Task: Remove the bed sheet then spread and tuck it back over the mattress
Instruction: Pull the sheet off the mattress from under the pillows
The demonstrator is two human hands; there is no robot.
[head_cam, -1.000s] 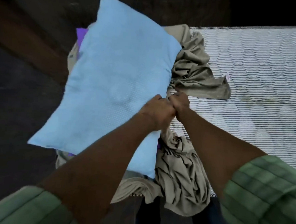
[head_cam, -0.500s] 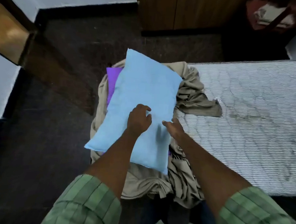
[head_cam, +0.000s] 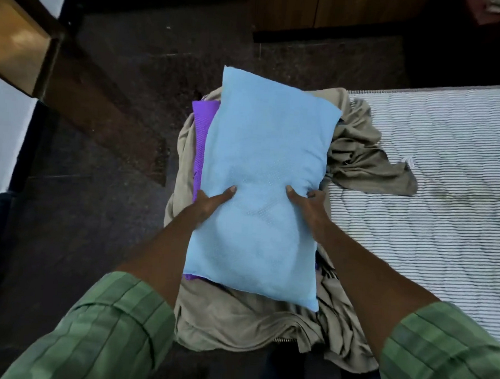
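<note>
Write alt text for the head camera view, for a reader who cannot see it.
Both hands, left hand and right hand, grip a light blue pillow lying on a purple pillow and a bunched beige bed sheet at the end of a bare striped mattress.

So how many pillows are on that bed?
2. A light blue pillow on top, held by both hands; a purple pillow beneath it, mostly hidden. The bunched sheet might hide more.
</note>
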